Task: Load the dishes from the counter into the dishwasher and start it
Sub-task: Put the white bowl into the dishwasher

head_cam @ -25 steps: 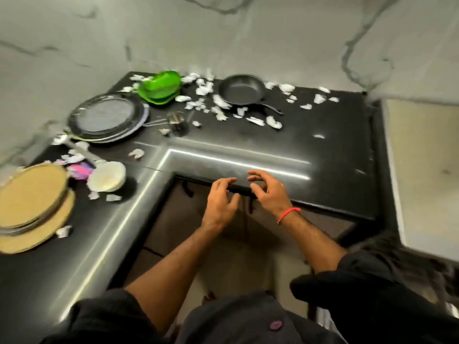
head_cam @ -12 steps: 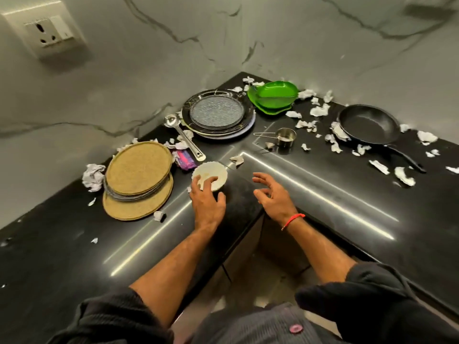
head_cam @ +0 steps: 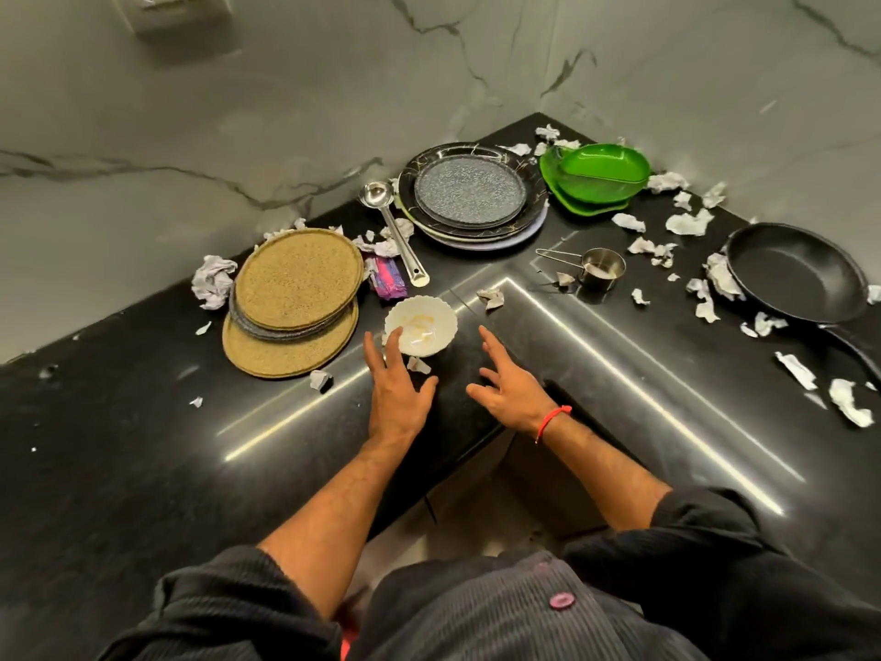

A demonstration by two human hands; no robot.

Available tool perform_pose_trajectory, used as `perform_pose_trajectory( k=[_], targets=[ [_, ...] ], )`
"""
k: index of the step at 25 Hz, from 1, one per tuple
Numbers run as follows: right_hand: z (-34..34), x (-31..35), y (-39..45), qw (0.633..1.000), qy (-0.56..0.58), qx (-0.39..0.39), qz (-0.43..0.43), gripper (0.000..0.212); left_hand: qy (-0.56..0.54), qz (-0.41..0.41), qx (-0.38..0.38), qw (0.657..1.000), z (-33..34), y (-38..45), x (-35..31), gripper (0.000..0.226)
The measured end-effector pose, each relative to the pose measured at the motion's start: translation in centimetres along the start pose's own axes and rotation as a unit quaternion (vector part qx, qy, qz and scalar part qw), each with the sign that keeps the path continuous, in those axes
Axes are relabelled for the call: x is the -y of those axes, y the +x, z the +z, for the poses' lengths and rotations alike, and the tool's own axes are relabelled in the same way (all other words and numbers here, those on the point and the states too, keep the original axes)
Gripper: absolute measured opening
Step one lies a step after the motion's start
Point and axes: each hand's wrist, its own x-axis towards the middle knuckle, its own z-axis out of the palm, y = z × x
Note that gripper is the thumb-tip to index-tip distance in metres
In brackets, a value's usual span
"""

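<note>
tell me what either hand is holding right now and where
Nothing is held. The left hand has straight fingers reaching the near rim of the white scalloped bowl; the right hand hovers open.

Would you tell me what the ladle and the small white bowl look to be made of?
Ladle: likely stainless steel, polished; it shows bright mirror-like highlights. Small white bowl: probably glossy ceramic or opal glass, scalloped rim; plastic cannot be excluded.

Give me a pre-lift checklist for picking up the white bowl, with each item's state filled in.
1. Left hand at white bowl: ok, fingertips touch its near rim.
2. Bowl gripped: not ok, fingers straight.
3. Right hand free: ok, open, holds nothing.
4. Bowl empty: not ok, yellowish residue inside.
5. Paper scrap at the bowl's base: cannot tell if stuck.
6. Dishwasher open: cannot tell, out of view.
</note>
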Motion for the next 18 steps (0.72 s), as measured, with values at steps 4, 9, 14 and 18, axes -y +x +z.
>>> perform_pose_trajectory(
  k=[4, 9, 14, 18],
  targets=[
    [-0.4, 0.1, 0.7, 1.000, -0.030, -0.005, 0.003, 0.092, 0.034, 0.005, 0.036, 0.999, 0.0, 0.0, -0.5, 0.097],
    [0.2, -0.3, 0.8, 0.998, -0.061, 0.002, 0.000, 0.092, 0.085, -0.005, 0.048, 0.995, 0.3, 0.8, 0.0, 0.060],
    [0.7, -0.8, 0.4, 0.998, -0.055, -0.017, 0.009, 0.085, 0.012, 0.010, 0.012, 1.000, 0.1, 0.9, 0.1, 0.018],
    [0.9, -0.9, 0.3, 0.997, -0.069, -0.024, 0.003, 0.087, -0.052, 0.056, 0.005, 0.997, -1.1, 0.8, 0.5, 0.005]
  ],
)
